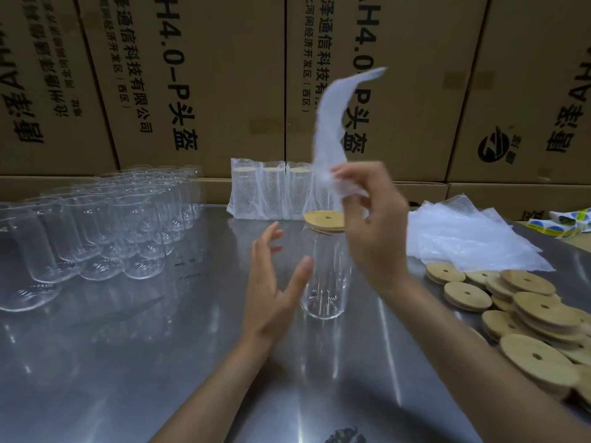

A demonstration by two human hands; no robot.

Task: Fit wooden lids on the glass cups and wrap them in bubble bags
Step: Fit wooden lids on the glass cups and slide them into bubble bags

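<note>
Two bare forearms reach up from the bottom edge of the frame over a steel table (134,362). At centre the left hand (271,282) hovers just left of a glass cup (326,282), fingers straight and spread, gripping nothing; whether it touches the glass I cannot tell. That cup stands upright and already wears a wooden lid (324,221). Above it the right hand (367,212) pinches the lower end of a bubble bag (335,123), which flaps upward, blurred, toward the top of the frame. So the lidding looks done for this cup and the bagging is in hand. Next, I judge, the bag's mouth must be opened with both hands and drawn down over the lid, or the cup lifted and slid in. At upper centre a row of wrapped cups (271,190) stands against cardboard boxes (192,75). Bare cups (96,225) crowd the left side, loose lids (527,308) are heaped at lower right, and spare bags (463,235) lie in a stack at right.
</note>
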